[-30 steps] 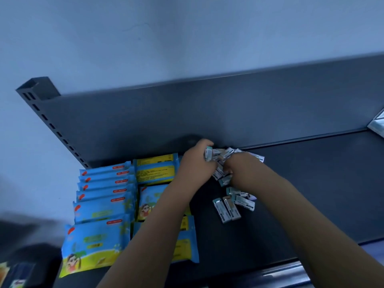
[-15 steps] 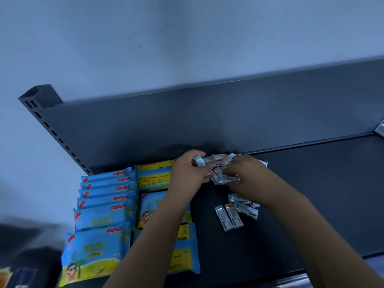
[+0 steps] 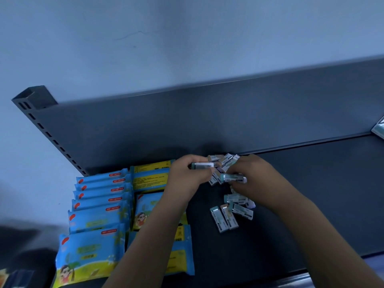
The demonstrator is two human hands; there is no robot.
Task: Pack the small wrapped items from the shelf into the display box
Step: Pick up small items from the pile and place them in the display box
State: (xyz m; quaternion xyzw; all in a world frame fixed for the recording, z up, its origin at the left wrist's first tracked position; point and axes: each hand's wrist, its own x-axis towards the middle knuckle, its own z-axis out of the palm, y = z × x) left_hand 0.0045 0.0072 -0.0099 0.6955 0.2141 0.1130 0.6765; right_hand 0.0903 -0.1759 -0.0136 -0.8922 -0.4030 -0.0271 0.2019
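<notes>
Partly hidden: wrapped items (image 3: pixel 223 161) bunching between both hands, lying at the rear of the shelf (image 3: pixel 311 194).
Left hand (image 3: pixel 185 175): curling round upper item (image 3: pixel 202 165).
Right hand (image 3: pixel 253 179): pinching lower item (image 3: pixel 232 178).
Writing: showing on items and blue packs (image 3: pixel 97 217), blurring past reading.

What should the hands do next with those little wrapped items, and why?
Probably bring the right hand and its wrapped item to the left hand, bunching both held pieces into one grip. Each hand holds one, and loose items lie on the shelf, so a hand needs freeing.
</notes>
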